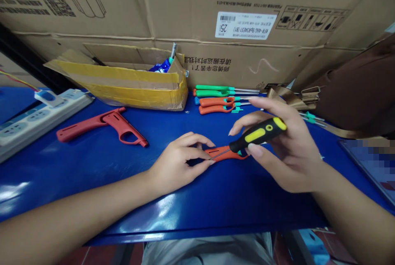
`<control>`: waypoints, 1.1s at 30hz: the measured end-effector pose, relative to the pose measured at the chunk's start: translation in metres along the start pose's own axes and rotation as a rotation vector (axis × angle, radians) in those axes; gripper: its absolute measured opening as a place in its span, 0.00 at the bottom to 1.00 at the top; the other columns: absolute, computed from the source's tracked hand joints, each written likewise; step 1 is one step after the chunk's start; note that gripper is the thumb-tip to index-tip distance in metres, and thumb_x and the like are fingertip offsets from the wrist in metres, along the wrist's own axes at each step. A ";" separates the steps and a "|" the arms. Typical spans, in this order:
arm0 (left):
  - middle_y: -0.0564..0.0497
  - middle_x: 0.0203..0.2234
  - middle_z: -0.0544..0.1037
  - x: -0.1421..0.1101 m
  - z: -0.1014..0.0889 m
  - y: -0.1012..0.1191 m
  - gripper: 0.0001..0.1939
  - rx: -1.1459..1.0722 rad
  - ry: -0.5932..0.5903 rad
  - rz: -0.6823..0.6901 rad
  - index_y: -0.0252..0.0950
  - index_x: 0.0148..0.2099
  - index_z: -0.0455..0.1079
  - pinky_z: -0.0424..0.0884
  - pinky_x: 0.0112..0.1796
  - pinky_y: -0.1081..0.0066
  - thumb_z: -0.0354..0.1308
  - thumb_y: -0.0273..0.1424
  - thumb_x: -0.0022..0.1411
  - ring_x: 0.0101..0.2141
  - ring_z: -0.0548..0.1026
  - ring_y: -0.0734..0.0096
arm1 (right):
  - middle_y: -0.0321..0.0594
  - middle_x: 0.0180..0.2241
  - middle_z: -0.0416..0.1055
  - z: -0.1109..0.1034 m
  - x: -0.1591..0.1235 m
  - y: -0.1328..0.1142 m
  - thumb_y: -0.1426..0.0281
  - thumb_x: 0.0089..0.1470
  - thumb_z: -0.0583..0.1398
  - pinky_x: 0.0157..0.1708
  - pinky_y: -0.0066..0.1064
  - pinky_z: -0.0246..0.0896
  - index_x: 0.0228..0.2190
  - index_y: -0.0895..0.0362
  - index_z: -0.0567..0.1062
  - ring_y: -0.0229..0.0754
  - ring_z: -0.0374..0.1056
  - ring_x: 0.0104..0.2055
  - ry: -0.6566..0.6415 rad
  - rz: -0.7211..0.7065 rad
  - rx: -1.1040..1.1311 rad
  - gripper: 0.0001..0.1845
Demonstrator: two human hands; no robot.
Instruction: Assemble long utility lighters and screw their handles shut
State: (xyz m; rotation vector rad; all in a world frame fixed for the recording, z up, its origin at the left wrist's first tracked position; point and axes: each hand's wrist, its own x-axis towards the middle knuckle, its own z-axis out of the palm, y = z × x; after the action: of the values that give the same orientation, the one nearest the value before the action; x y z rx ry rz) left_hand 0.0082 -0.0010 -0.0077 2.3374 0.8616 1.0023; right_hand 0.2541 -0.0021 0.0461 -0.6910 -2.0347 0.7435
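An orange long-nosed gas lighter (219, 153) lies on the blue table in front of me, its metal end covered by my right hand. The fingers and thumb of my left hand (187, 156) pinch its handle end. In my right hand (286, 149) is a black and yellow screwdriver (258, 135), held tilted with the thumb under the handle and the fingers spread loosely. The thin shaft slants down to the left across the lighter, and its tip is close to my left fingertips. Whether the tip sits in a screw hole, I cannot make out.
Behind my hands lie green lighters (212, 93) and orange lighters (214, 109). Red plastic handle pieces (89, 127) rest at left, near a white power strip (40, 119). An open carton (129, 88) with yellow tape stands before a big cardboard wall (185, 5).
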 end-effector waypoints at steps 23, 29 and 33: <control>0.45 0.47 0.81 0.000 0.007 -0.005 0.20 -0.026 -0.147 -0.052 0.37 0.56 0.72 0.74 0.51 0.60 0.63 0.26 0.60 0.48 0.77 0.60 | 0.38 0.38 0.74 0.021 0.003 0.011 0.74 0.59 0.63 0.21 0.30 0.71 0.55 0.40 0.66 0.43 0.75 0.35 0.214 -0.042 0.065 0.26; 0.44 0.47 0.81 0.000 0.007 -0.008 0.19 -0.023 -0.152 -0.034 0.35 0.55 0.72 0.74 0.51 0.62 0.64 0.27 0.61 0.48 0.77 0.61 | 0.39 0.44 0.72 0.018 0.002 0.010 0.76 0.59 0.64 0.21 0.27 0.70 0.57 0.39 0.66 0.43 0.76 0.39 0.209 -0.061 0.088 0.30; 0.44 0.46 0.81 0.000 0.008 -0.007 0.19 -0.019 -0.150 -0.025 0.35 0.55 0.72 0.74 0.50 0.62 0.64 0.27 0.62 0.47 0.77 0.61 | 0.38 0.42 0.73 0.019 0.001 0.010 0.77 0.59 0.63 0.22 0.28 0.71 0.58 0.37 0.66 0.43 0.76 0.39 0.186 -0.068 0.081 0.32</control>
State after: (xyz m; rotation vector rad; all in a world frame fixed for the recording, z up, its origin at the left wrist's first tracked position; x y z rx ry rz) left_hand 0.0113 0.0032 -0.0169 2.3454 0.8169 0.8092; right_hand 0.2397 0.0005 0.0308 -0.6174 -1.8401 0.6918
